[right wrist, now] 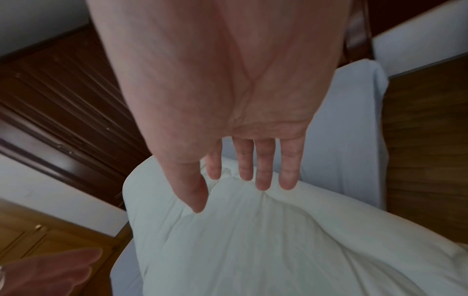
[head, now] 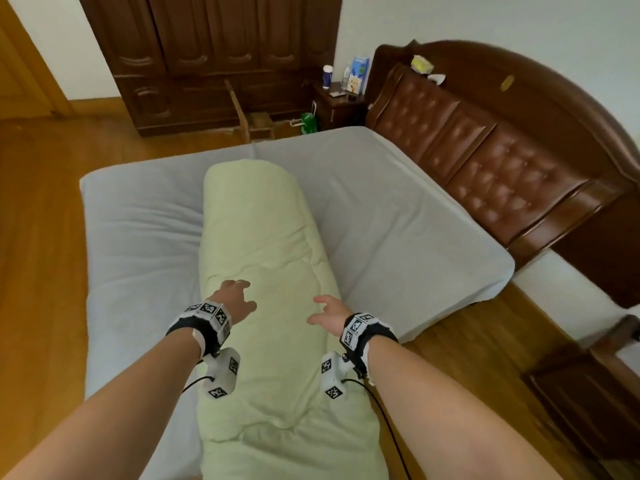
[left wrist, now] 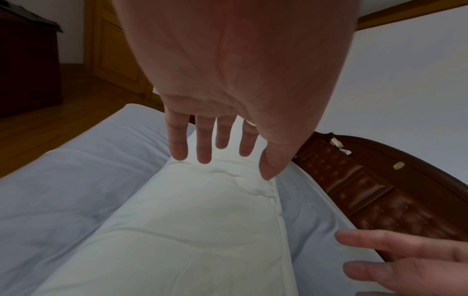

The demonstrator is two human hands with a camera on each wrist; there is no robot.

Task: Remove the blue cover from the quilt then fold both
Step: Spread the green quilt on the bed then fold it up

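Note:
A pale green quilt (head: 263, 237) lies folded into a long thick strip down the middle of the bed, reaching toward me. Under it a pale blue cloth (head: 145, 237) is spread flat over the bed; I cannot tell whether it is the cover or a sheet. My left hand (head: 239, 299) hovers over the quilt's left half, fingers spread and straight, holding nothing. My right hand (head: 329, 315) hovers over the quilt's right edge, also empty. The wrist views show both palms (left wrist: 217, 100) (right wrist: 228, 100) facing down over the quilt (left wrist: 202, 220) (right wrist: 253, 250), fingertips close to its surface.
A brown tufted headboard (head: 485, 161) runs along the bed's right side. A nightstand (head: 341, 102) with bottles and a green bag (head: 309, 123) stand beyond the bed's far corner, before a dark wardrobe (head: 207, 57). Wooden floor (head: 41, 220) surrounds the bed.

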